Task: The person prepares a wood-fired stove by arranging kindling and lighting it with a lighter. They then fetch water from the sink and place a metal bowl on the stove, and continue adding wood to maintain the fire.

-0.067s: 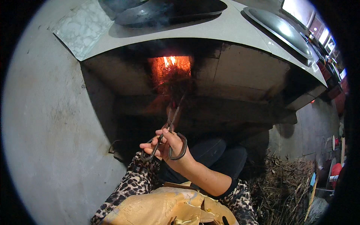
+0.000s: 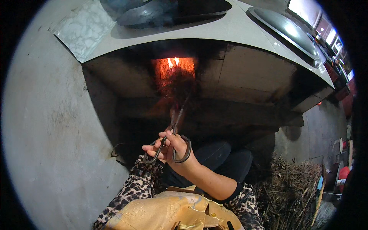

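Note:
My right hand grips dark metal fire tongs, with fingers through and around the looped handles. The tong blades cross in front of the hand and point away, toward the firebox opening of a stove. A dark tangle of twigs fills the lower part of that opening, with orange flames behind it. Where the tong tips end is lost in shadow. My left arm, in a leopard-print sleeve, reaches forward below the right hand. The left hand's fingers are hidden in the dark behind the tongs.
On the pale stove top sit a dark wok and, to the right, a metal lid. Smoke drifts above the wok. A pile of dry brushwood lies at my right. A grey wall stands close on the left.
The flames flicker slightly differently, and the twigs at the opening sit a little differently. My right hand and the tongs have hardly moved.

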`<state>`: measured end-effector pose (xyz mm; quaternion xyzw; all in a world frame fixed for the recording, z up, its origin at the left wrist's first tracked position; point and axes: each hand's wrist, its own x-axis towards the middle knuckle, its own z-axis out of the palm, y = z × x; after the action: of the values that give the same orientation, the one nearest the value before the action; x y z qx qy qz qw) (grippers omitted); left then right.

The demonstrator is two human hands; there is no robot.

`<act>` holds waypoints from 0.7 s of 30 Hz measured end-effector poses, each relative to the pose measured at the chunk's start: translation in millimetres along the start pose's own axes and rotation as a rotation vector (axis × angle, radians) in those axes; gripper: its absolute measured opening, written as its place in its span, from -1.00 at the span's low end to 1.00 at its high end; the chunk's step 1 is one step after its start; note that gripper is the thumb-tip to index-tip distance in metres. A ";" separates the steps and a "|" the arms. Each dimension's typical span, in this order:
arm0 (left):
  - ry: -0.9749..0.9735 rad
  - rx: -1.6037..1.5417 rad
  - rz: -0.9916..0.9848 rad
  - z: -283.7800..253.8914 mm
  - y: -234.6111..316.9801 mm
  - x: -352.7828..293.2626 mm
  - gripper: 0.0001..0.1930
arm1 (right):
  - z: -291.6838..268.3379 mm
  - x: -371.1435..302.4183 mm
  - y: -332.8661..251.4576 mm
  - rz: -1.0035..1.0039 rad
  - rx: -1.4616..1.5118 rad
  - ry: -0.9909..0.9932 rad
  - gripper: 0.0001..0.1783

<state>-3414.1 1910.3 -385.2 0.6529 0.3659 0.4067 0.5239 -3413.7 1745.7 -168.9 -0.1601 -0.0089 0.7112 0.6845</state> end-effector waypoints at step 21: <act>0.150 0.220 0.267 -5.3 -9.0 82.6 -0.65 | 20.5 -52.0 -18.8 0.106 -0.049 -0.026 -0.54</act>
<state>-3386.3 1988.7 -381.2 0.7169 0.3563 0.4774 0.3621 -3399.8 1700.3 -133.8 -0.1679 -0.0266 0.7480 0.6415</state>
